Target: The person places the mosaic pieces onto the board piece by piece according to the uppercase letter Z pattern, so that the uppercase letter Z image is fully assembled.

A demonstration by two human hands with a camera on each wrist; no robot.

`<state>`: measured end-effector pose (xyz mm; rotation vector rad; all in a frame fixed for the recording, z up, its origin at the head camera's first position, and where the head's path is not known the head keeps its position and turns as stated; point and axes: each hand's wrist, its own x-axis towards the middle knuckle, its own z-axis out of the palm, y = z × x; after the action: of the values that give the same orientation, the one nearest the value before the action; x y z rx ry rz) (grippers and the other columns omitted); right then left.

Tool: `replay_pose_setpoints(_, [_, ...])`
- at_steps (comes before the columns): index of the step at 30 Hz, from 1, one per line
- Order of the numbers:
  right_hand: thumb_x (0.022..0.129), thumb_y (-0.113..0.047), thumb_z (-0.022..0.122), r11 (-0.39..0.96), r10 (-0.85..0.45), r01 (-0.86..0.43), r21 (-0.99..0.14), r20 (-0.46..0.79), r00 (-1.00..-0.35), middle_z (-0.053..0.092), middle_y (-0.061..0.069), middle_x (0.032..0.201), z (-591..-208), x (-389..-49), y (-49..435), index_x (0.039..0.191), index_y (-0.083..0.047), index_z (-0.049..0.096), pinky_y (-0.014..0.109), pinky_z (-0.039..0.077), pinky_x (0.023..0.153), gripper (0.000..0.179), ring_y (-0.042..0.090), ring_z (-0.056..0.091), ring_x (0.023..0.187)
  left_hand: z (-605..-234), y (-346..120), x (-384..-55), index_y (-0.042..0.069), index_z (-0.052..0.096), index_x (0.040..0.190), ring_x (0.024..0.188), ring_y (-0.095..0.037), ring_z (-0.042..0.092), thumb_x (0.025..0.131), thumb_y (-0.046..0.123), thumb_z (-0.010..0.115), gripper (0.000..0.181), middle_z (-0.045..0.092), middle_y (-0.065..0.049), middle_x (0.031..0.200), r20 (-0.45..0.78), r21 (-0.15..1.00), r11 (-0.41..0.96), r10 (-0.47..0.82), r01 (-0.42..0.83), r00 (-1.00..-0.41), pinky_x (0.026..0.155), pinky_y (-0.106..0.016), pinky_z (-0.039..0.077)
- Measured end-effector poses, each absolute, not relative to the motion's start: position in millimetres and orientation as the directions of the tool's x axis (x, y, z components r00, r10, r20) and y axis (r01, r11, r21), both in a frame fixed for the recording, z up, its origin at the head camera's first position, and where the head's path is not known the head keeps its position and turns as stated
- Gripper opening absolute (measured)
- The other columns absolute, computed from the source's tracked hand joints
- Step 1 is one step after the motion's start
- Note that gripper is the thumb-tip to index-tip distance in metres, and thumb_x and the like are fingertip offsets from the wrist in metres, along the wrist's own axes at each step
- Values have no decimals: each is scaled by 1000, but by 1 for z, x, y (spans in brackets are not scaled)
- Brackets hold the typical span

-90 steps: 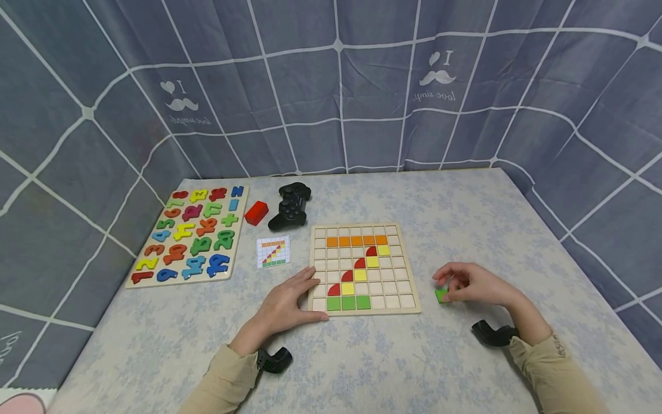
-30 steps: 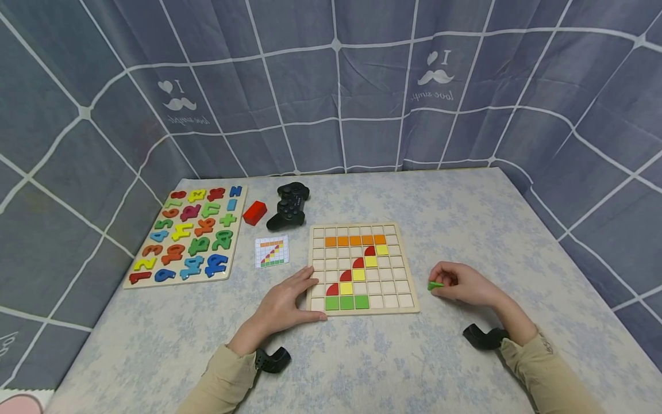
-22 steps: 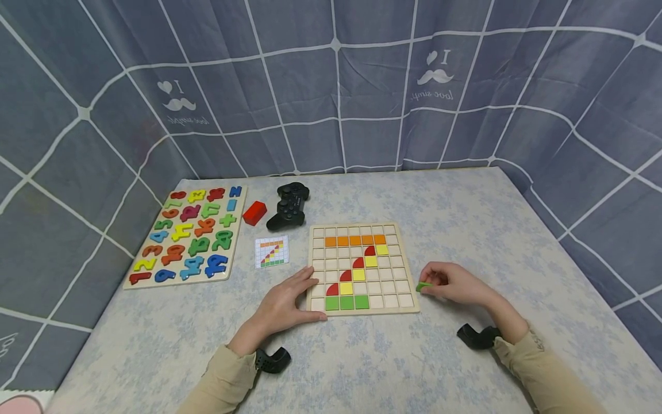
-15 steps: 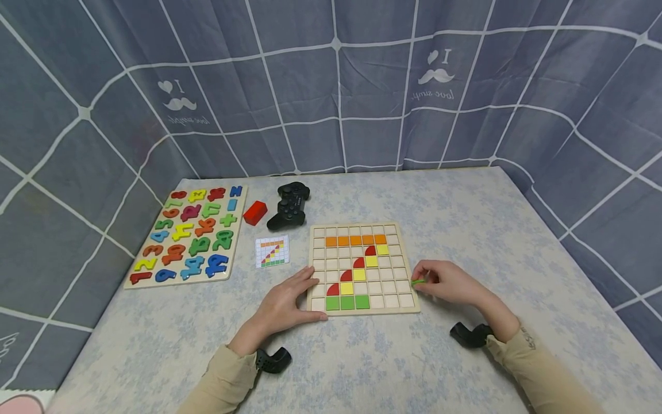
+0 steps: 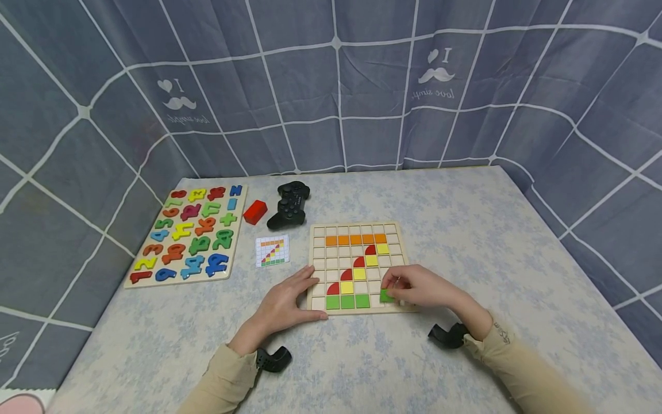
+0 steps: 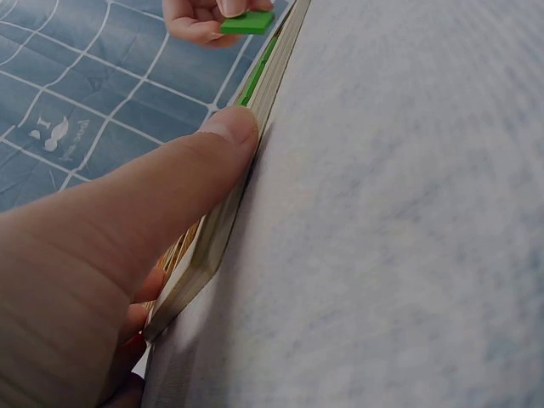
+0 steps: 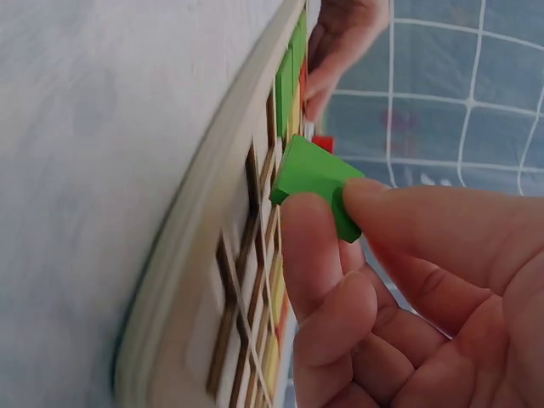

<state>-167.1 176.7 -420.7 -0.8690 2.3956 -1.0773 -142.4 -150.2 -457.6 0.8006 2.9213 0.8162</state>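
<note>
A square wooden grid board (image 5: 333, 264) lies in front of me, with orange, red, yellow and green tiles set in its cells. My left hand (image 5: 287, 302) rests at its near left corner, thumb along the front edge and fingers on the left side. Over the near row, my right hand (image 5: 424, 287) pinches a green square tile (image 7: 310, 174) between thumb and fingertips. In the right wrist view this tile is tilted above the cells. Three green tiles (image 5: 347, 301) sit in that row to its left.
Left of the board lies a small pattern card (image 5: 272, 251). Behind it are a red block (image 5: 256, 213) and a black game controller (image 5: 289, 206). A wooden number puzzle (image 5: 186, 236) lies at the far left. Patterned curtains (image 5: 336, 86) enclose the table.
My right hand has carried the green tile leftward from the table on the right to above the board's near row. The left hand has stayed at the corner.
</note>
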Motion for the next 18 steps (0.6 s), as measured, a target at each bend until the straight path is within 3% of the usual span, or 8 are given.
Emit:
replay_pose_setpoints(8, [90,-14,64,523,-697,-431,-735,-79,-712,62,-8,73,-427,-170,160,91,-11,67,25,47,59,4,6,55,62,-457,-150,-142,6,57,129,135,-22,33,71,59,73,80,39,-9,146,134,492,729,478,477,-868,102,-45,37])
replay_pose_setpoints(18, [83,-9,71,554,-676,-459,-695,-54,-734,60,-7,86,-426,-169,166,92,-15,68,24,49,63,11,4,55,68,-457,-151,-142,6,58,129,135,-22,33,70,58,73,80,40,-9,145,136,489,730,477,478,-868,103,-44,37])
